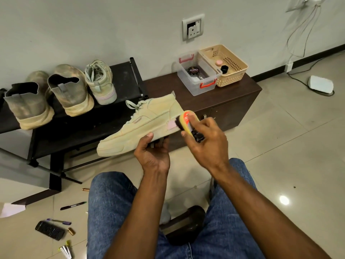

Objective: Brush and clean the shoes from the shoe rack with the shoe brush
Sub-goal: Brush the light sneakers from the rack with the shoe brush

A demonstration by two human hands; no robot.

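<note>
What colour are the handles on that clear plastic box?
Red, on the clear plastic box atop the dark cabinet, seen in the head view.

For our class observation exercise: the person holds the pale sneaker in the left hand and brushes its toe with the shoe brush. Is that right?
Not quite. In the head view the left hand holds the pale sneaker, but the shoe brush works at its heel, not its toe.

Only one readable word: "Cherry", printed upside down on the lid of a round black tin (193, 70) inside the clear plastic box (197, 88) with red latches. White lettering on the orange label of the brush (187, 119) too blurred to read. Nothing else legible.
</note>
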